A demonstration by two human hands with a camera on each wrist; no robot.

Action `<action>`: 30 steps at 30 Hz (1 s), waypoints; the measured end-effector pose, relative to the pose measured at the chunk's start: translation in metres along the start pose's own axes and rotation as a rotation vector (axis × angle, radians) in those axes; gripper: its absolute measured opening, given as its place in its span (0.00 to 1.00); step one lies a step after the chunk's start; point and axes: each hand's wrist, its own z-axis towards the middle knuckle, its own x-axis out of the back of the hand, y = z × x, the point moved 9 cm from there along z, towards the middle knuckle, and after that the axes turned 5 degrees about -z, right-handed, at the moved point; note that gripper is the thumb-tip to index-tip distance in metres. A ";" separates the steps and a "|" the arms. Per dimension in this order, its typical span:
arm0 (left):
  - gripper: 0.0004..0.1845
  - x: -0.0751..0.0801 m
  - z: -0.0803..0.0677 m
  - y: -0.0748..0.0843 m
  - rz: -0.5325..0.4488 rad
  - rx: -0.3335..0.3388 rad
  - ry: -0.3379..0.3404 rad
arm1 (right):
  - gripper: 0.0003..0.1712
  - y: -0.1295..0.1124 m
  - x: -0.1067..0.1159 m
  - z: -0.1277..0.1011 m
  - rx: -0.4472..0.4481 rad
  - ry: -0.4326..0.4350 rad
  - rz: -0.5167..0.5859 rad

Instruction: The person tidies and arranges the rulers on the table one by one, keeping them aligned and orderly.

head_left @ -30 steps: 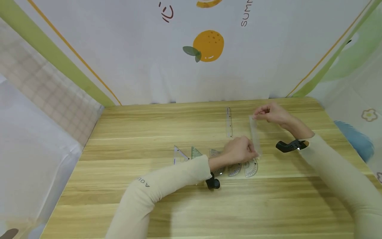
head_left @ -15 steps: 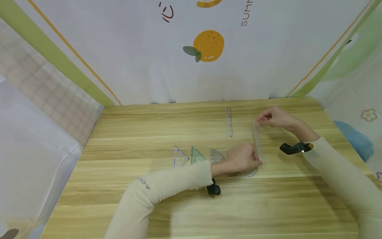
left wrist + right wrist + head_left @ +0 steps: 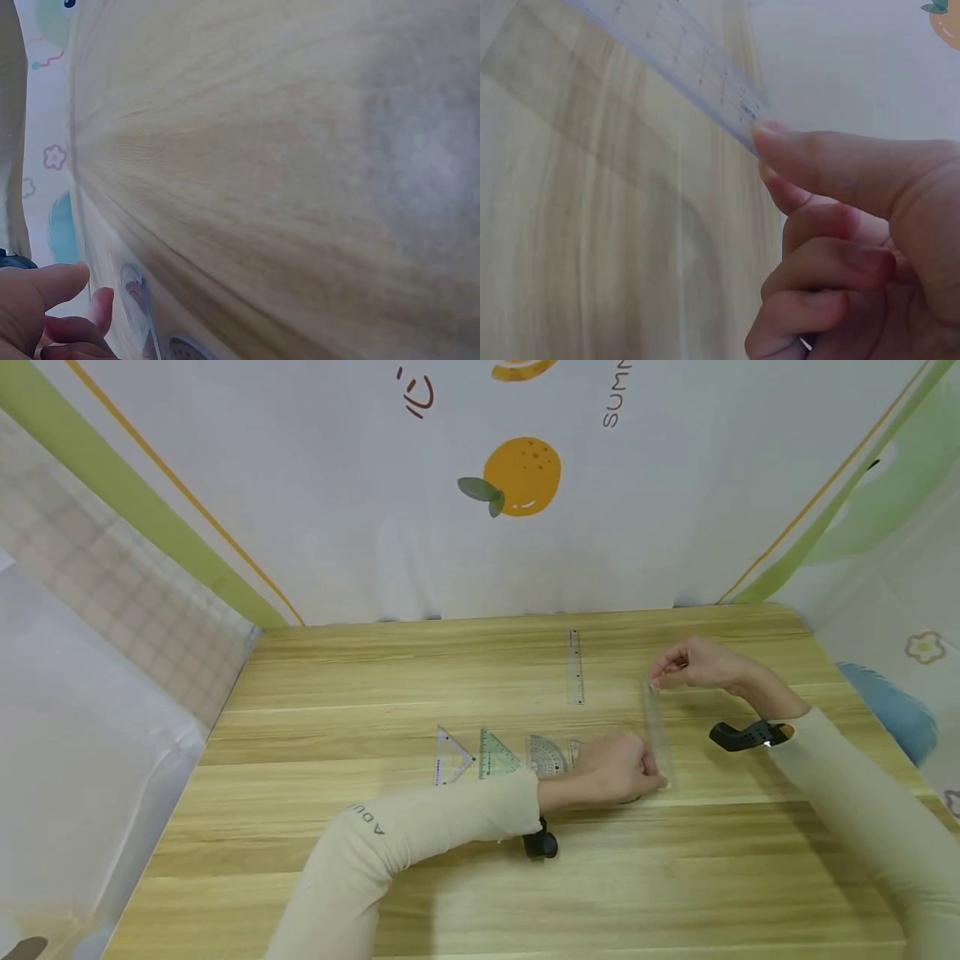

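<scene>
A clear ruler (image 3: 657, 735) spans the space between both hands, held above the wooden table. My right hand (image 3: 697, 664) pinches its far end between thumb and forefinger, the other fingers curled in. The right wrist view shows the ruler (image 3: 671, 56) and its shadow on the wood. At the near end, my left hand (image 3: 618, 768) has its fingertips at the ruler; in the left wrist view the thumb (image 3: 56, 289) shows close to a fingertip. Under the left hand, the protractors at the row's right end are mostly hidden.
Another clear ruler (image 3: 575, 667) lies upright in view toward the back. In a row lie a clear set square (image 3: 452, 758), a green set square (image 3: 495, 756) and a protractor (image 3: 546, 756). A printed cloth (image 3: 360, 527) hangs along the table's back edge.
Both hands have moved toward the near side and slightly right, carrying the ruler along. The left hand now covers more of the right-hand protractors and uncovers more of the left ones.
</scene>
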 end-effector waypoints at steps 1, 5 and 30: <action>0.10 -0.001 0.000 0.000 -0.002 0.000 -0.003 | 0.08 0.001 0.000 0.000 0.002 0.002 -0.001; 0.11 -0.002 0.000 0.002 0.026 0.000 0.001 | 0.08 0.003 -0.002 0.001 0.024 0.000 -0.015; 0.12 -0.007 0.000 0.001 0.031 0.005 -0.011 | 0.07 0.008 -0.013 0.004 0.092 -0.040 -0.008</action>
